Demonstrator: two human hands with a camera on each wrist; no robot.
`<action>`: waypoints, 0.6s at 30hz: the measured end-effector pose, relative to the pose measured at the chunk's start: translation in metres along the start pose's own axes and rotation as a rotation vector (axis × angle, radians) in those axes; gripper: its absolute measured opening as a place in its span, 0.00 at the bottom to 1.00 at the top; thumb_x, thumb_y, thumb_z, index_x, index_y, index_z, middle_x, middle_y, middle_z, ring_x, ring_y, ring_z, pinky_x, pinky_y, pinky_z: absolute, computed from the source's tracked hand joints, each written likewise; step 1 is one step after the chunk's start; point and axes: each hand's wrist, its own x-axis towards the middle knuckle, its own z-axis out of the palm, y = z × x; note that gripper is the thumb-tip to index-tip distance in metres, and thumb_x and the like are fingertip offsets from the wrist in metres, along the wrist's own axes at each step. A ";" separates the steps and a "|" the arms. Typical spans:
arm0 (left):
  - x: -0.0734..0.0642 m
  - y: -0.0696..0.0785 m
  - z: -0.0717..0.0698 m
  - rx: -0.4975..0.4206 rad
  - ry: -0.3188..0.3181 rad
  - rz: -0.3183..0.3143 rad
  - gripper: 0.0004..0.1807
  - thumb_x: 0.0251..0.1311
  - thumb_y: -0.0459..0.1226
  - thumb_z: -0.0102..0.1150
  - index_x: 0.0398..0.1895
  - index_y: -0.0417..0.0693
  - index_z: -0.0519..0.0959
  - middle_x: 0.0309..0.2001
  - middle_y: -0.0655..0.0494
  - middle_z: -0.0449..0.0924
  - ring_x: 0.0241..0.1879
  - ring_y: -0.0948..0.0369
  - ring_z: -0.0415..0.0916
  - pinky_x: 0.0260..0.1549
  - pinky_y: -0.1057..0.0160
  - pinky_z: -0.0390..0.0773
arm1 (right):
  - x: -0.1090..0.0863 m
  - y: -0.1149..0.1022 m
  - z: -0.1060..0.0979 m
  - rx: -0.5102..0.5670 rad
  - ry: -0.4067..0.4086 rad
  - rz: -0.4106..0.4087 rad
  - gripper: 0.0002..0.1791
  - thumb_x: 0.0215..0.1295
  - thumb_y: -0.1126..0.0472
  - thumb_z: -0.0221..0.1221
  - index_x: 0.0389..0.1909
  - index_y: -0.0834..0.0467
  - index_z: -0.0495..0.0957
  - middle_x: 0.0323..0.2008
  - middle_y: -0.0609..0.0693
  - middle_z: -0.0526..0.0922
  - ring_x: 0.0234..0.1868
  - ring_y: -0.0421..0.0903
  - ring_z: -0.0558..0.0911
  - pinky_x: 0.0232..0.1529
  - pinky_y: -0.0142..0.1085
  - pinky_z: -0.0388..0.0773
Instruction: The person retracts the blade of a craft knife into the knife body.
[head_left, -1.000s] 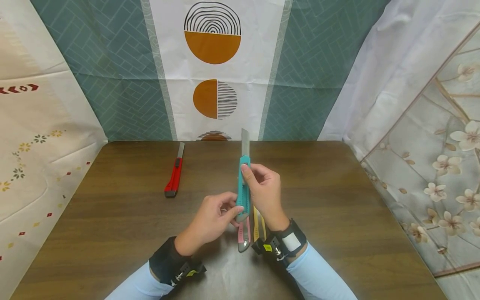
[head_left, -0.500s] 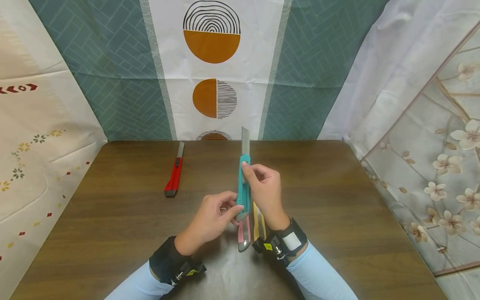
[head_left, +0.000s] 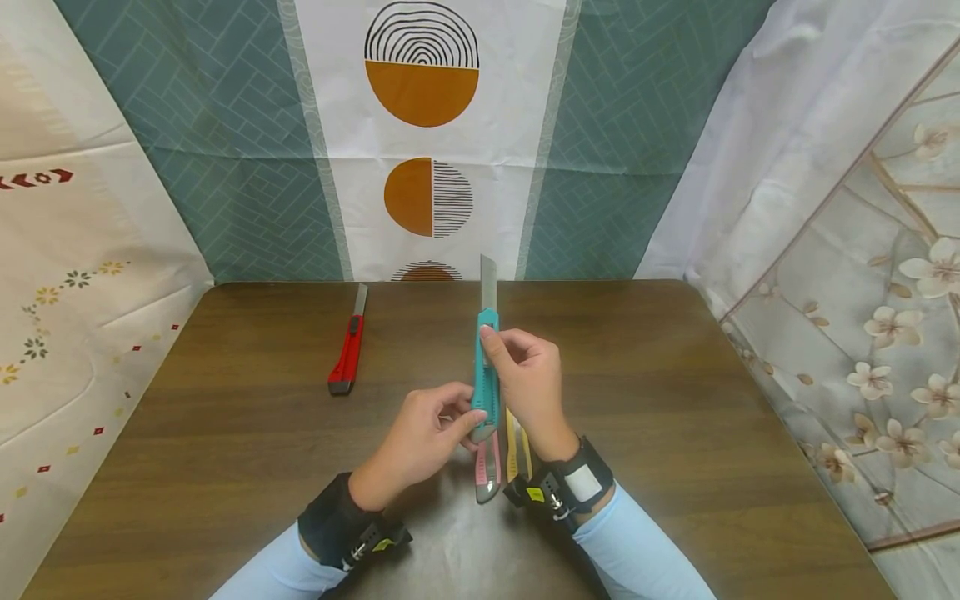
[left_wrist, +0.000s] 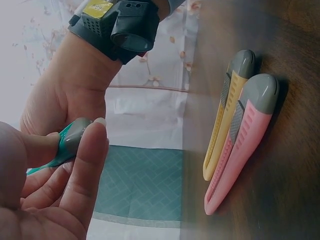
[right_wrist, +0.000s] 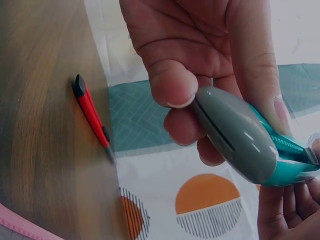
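Observation:
Upright above the table, a teal utility knife [head_left: 487, 396] has its blade [head_left: 489, 285] extended upward. My left hand [head_left: 420, 429] pinches its lower end; in the right wrist view, the thumb and fingers meet at the grey end cap [right_wrist: 237, 132]. My right hand [head_left: 534, 387] grips the body higher up, thumb lying along the front near the slider, which it mostly hides. Below, on the table, lie a pink utility knife [head_left: 487, 479] and a yellow utility knife [head_left: 517, 450] side by side. Both are partly covered in the head view but show well in the left wrist view.
A red utility knife [head_left: 348, 354] with its blade out lies left of my hands, towards the back of the brown wooden table [head_left: 225, 433]. Patterned cloths hang behind the table [head_left: 600, 167] and along both sides.

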 end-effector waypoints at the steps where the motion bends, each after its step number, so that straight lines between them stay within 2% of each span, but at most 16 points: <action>1: 0.000 0.000 0.000 0.003 0.001 0.001 0.11 0.65 0.32 0.67 0.49 0.41 0.82 0.33 0.50 0.86 0.27 0.65 0.86 0.30 0.65 0.89 | 0.000 0.000 0.000 -0.002 -0.002 -0.004 0.17 0.71 0.49 0.65 0.32 0.58 0.88 0.25 0.54 0.86 0.26 0.45 0.81 0.25 0.30 0.79; 10: -0.001 -0.004 0.000 -0.002 0.012 0.027 0.11 0.65 0.32 0.67 0.48 0.39 0.83 0.32 0.48 0.86 0.26 0.64 0.86 0.29 0.66 0.88 | 0.000 -0.001 0.001 -0.006 -0.018 -0.025 0.16 0.72 0.51 0.63 0.33 0.59 0.87 0.25 0.54 0.85 0.25 0.44 0.80 0.24 0.30 0.79; 18: -0.001 -0.003 0.000 0.000 0.014 0.010 0.11 0.65 0.32 0.67 0.49 0.40 0.83 0.31 0.50 0.86 0.25 0.66 0.86 0.29 0.66 0.88 | -0.001 0.001 0.001 0.015 -0.030 -0.049 0.14 0.72 0.53 0.64 0.35 0.60 0.87 0.27 0.55 0.86 0.25 0.43 0.81 0.24 0.30 0.80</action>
